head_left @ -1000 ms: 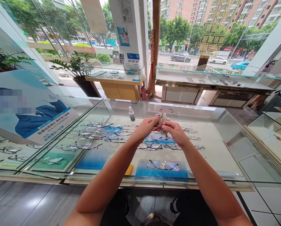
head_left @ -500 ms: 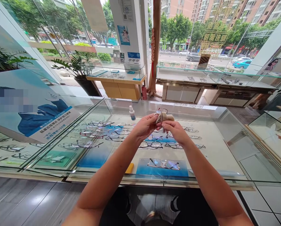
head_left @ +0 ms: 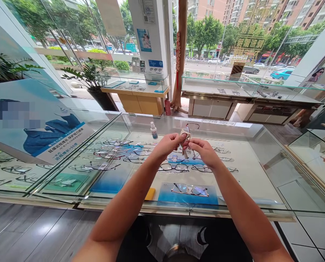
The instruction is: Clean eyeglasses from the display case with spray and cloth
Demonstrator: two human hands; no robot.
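Both hands meet above the middle of the glass tabletop [head_left: 249, 145], toward twelve o'clock from the person. The left hand [head_left: 166, 145] is curled closed, its fingertips pinching a small pale cloth [head_left: 184, 135] wrapped about a pair of glasses [head_left: 191, 128]. The right hand [head_left: 203, 151] is likewise closed, thumb and forefinger gripping the same glasses from the three o'clock side, so the two hands nearly touch. The thin dark rim of one lens rises above the cloth at twelve o'clock; the rest of the frame is hidden between the fingers.

A small white spray bottle [head_left: 153, 131] stands upright on the glass at about ten o'clock from the hands, near but apart from them. Under the glass, rows of display glasses [head_left: 110, 154] lie on the white shelf, and one pair on a blue mat [head_left: 189, 189] sits at six o'clock from the hands. A yellow block [head_left: 149, 194] lies at seven o'clock, near the front edge.
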